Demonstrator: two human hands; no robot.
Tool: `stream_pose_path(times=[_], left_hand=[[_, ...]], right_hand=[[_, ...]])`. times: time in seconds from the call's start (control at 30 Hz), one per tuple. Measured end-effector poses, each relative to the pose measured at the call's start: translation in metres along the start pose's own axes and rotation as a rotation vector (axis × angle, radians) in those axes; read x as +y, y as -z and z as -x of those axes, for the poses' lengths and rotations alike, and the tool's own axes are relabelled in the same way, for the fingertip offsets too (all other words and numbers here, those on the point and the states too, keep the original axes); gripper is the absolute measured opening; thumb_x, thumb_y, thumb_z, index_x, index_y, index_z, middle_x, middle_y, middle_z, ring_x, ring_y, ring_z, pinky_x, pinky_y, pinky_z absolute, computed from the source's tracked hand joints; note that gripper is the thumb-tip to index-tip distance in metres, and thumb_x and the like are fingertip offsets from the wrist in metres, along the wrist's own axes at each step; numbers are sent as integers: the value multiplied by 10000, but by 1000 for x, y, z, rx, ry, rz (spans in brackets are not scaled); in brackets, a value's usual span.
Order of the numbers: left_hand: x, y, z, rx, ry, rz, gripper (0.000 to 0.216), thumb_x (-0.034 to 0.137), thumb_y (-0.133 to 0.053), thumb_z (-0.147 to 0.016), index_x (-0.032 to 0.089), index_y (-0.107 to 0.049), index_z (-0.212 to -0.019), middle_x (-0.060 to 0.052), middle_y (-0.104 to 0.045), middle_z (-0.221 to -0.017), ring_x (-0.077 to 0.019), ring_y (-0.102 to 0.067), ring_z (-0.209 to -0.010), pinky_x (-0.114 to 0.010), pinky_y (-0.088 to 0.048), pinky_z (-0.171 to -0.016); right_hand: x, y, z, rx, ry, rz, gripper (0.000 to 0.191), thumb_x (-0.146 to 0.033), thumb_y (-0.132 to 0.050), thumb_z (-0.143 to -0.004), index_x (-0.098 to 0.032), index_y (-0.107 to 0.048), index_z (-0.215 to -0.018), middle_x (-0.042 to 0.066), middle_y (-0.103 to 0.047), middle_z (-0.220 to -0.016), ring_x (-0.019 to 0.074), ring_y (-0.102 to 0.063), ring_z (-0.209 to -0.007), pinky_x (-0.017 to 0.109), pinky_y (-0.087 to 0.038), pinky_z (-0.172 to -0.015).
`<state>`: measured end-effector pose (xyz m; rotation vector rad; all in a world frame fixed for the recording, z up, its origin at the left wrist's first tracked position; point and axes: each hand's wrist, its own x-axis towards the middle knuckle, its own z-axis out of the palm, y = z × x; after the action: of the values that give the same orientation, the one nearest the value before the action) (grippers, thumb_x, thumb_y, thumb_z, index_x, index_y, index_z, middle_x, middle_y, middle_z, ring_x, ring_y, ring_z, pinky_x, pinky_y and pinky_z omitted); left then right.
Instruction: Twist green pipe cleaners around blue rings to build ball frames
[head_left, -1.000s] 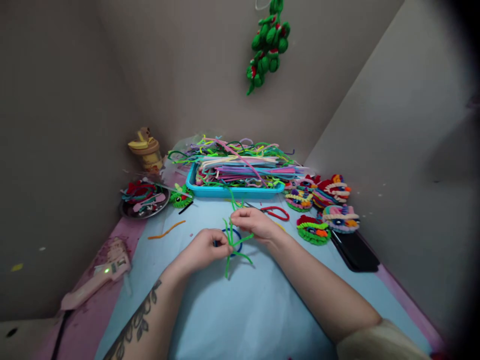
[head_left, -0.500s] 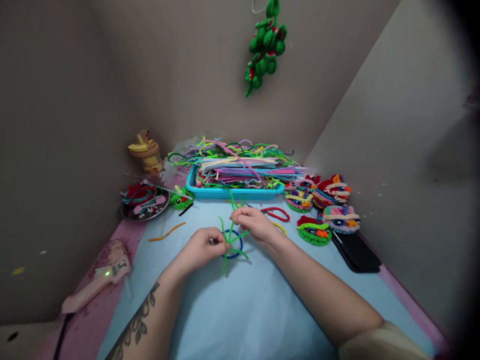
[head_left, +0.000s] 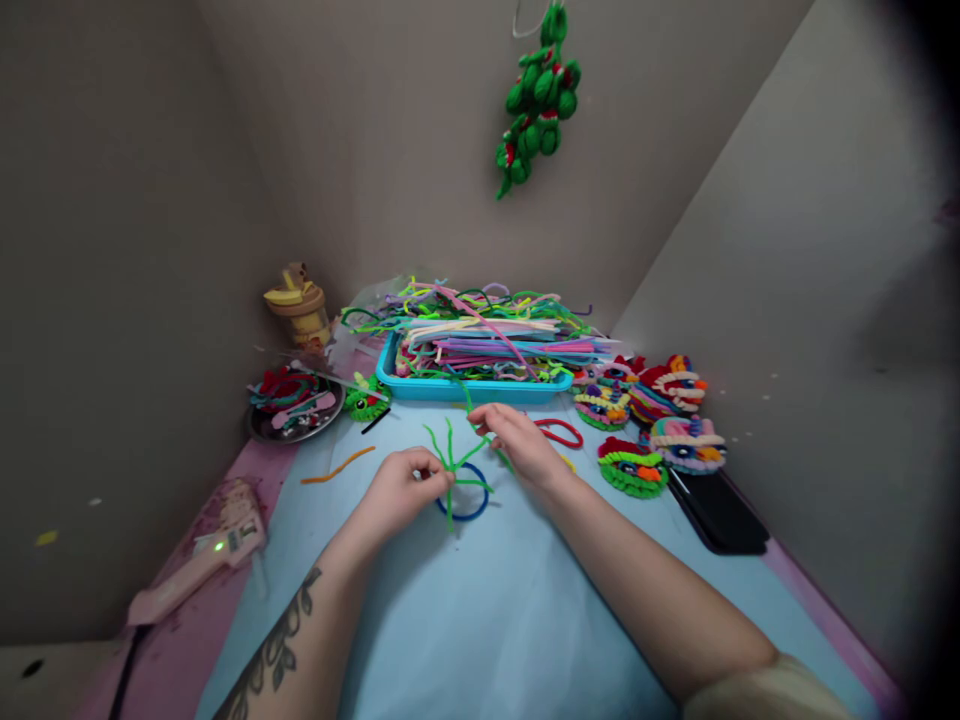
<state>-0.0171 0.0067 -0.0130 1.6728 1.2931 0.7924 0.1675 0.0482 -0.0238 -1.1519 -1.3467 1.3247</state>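
My left hand [head_left: 409, 485] pinches a bundle of bright green pipe cleaners [head_left: 451, 458] near its middle, and the strands spread out like a star. Behind and below it is a blue ring [head_left: 466, 518]; I cannot tell whether the two are joined. My right hand [head_left: 514, 440], up and to the right, has its thumb and fingers closed on another green pipe cleaner [head_left: 466, 397], which sticks out above the fingers and below them. A red pipe cleaner loop [head_left: 562, 432] lies just past the right hand, with a bit of yellow near the wrist.
A blue tray [head_left: 472, 388] heaped with pipe cleaners stands at the back. Finished colourful pipe cleaner pieces [head_left: 632, 468] and a black phone [head_left: 720, 512] are on the right. On the left are a metal bowl [head_left: 296, 430], an orange pipe cleaner [head_left: 337, 466] and a pink glue gun [head_left: 199, 570].
The green star has shifted up and left relative to the blue ring, showing more of the ring. My right hand has moved slightly right and its fingers have shifted on the green strand.
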Motion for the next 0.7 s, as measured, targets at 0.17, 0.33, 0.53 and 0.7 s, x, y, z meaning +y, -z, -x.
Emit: stream_pose_path(times=[0.17, 0.33, 0.53, 0.7], left_hand=[[4, 6, 0, 37, 17, 34, 232, 312, -558, -694, 166, -541, -515, 12, -516, -569, -133, -464, -595, -236, -350, -587], [4, 6, 0, 94, 3, 64, 248, 320, -556, -702, 161, -534, -513, 10, -487, -585, -127, -450, -598, -235, -337, -578], [-9, 7, -4, 243, 118, 260, 281, 402, -600, -711, 163, -514, -592, 40, -410, -551, -95, -376, -531, -211, -303, -509], [-13, 1, -5, 265, 190, 471, 298, 438, -600, -714, 161, -509, -653, 36, -457, -616, -88, -421, -556, -196, -343, -524]], right_hand=[[-3, -1, 3, -55, 220, 168, 237, -377, -619, -735, -191, -572, -597, 14, -576, -745, 161, -522, -770, 288, -379, -760], [4, -7, 4, 97, 236, 194, 296, -371, -628, -725, -187, -497, -535, 6, -534, -676, 153, -500, -707, 289, -381, -728], [21, -13, 2, 69, 62, -74, 416, -562, -492, -798, -215, -594, -1004, 64, -610, -1026, 190, -552, -883, 284, -400, -691], [20, -24, 8, -92, -32, -199, 370, -496, -678, -670, -199, -661, -891, 52, -640, -879, 181, -557, -809, 269, -397, -653]])
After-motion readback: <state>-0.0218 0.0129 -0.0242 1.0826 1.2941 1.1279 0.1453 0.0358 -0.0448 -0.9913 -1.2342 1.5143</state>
